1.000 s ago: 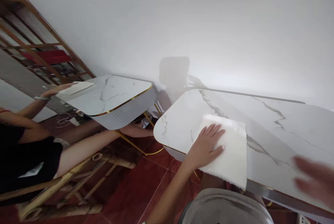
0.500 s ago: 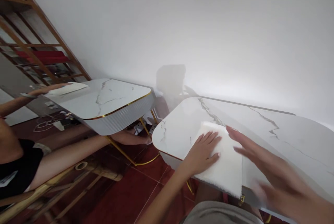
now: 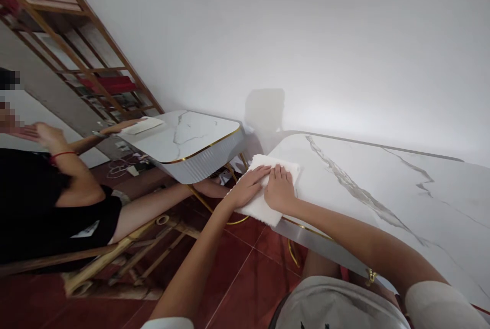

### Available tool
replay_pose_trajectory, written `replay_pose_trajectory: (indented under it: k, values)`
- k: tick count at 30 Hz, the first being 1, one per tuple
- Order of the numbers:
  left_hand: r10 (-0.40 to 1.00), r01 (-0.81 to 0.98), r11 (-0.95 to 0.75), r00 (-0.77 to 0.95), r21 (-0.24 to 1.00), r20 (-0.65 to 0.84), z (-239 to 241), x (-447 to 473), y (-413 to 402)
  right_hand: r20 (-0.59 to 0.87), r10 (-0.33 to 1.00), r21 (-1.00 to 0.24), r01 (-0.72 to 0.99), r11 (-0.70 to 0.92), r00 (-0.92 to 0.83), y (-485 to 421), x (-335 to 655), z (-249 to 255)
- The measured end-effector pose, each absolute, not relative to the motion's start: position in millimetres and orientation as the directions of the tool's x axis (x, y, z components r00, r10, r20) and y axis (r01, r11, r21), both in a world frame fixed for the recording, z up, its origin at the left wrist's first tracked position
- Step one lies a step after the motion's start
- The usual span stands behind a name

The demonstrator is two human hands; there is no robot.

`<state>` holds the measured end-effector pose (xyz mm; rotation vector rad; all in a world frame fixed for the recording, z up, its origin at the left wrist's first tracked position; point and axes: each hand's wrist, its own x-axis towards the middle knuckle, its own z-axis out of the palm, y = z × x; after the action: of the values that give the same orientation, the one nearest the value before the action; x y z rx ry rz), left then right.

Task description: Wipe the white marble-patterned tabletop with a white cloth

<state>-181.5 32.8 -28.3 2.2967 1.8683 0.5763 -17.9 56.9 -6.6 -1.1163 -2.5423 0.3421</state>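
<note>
A white fluffy cloth (image 3: 262,212) lies at the left end of the marble-patterned table (image 3: 363,170) before me, its near side hanging over the edge. My left hand (image 3: 248,186) rests flat on the cloth, fingers stretched towards the right. Beside it, my right hand (image 3: 280,190) presses down on the same cloth with its fingers pointing away from me; its thumb is hidden. The two hands touch or nearly touch at the fingertips. Neither hand is wrapped round anything.
At left, a seated person (image 3: 38,196) has one hand on a white cloth (image 3: 143,125) on a second marble-patterned table (image 3: 202,132). Bamboo chair parts (image 3: 126,257) stand on the red tiled floor (image 3: 229,273). A wooden shelf (image 3: 92,71) leans by the white wall (image 3: 325,53).
The cloth has moved left along the table with my left hand on it. My right hand, raised and blurred before, now lies on the cloth. The view has shifted left, showing more of the other person.
</note>
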Motion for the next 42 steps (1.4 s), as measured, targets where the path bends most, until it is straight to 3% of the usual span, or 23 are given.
replay_pose_trajectory:
  k: [4,10,25,42]
  values:
    - [0.966,0.943,-0.172,0.105,0.286,0.235,-35,-196,46,0.191,0.812,-0.383,0.72,0.579,-0.552,72,-54,-7]
    - [0.951,0.951,-0.251,0.208,0.182,0.228,-38,-208,97,0.26,0.85,-0.399,0.75,0.527,-0.459,114,-72,-15]
    - [0.933,0.902,-0.32,0.247,0.289,0.262,-37,-206,270,0.349,0.88,-0.425,0.782,0.456,-0.323,266,-72,-29]
    - [0.924,0.918,-0.332,0.27,0.216,0.272,-31,-152,321,0.385,0.887,-0.411,0.813,0.412,-0.255,312,-30,-32]
